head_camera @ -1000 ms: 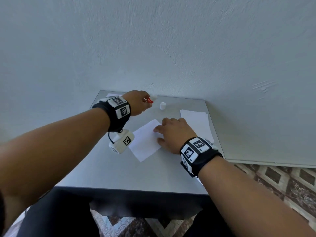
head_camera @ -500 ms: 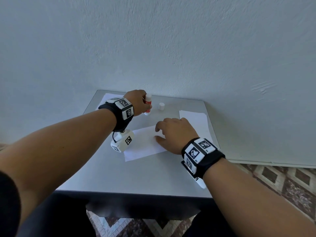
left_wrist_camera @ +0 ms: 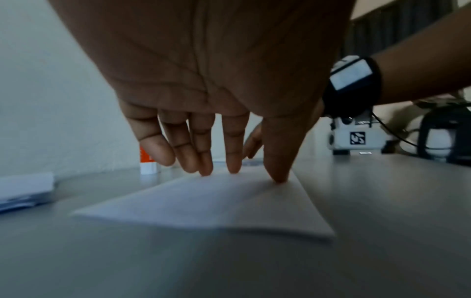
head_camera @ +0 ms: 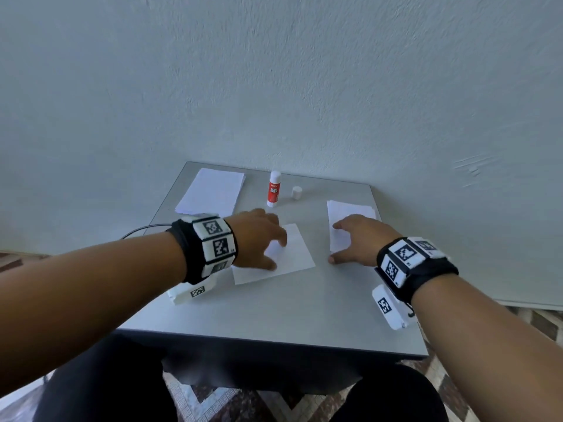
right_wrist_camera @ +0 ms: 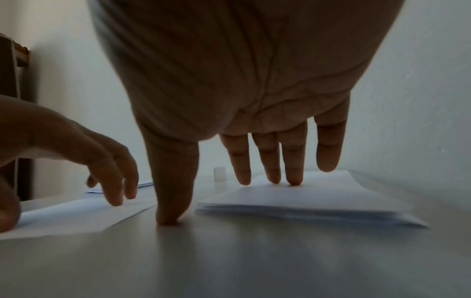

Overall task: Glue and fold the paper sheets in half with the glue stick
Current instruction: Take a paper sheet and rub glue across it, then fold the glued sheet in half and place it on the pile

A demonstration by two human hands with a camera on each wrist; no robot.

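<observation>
**A:** Where is the glue stick?

**B:** It stands up straight at the back of the gray table, near the wall. Nobody holds it. Its little white cap stands just to the right of the glue stick.

**A:** What is the left hand doing?

**B:** It lies on the single paper sheet, which is in front of the glue stick. The fingers are straight and a bit apart, and the tips touch the paper. The thumb presses down on it too.

**A:** And the right hand?

**B:** Its fingers are straight and spread. They touch the pile of papers, to the right of the glue stick. Its thumb rests on the bare table, between that pile and the single sheet.

**A:** Any more paper?

**B:** Yes, another stack of sheets lies flat, to the left of the glue stick.
</observation>
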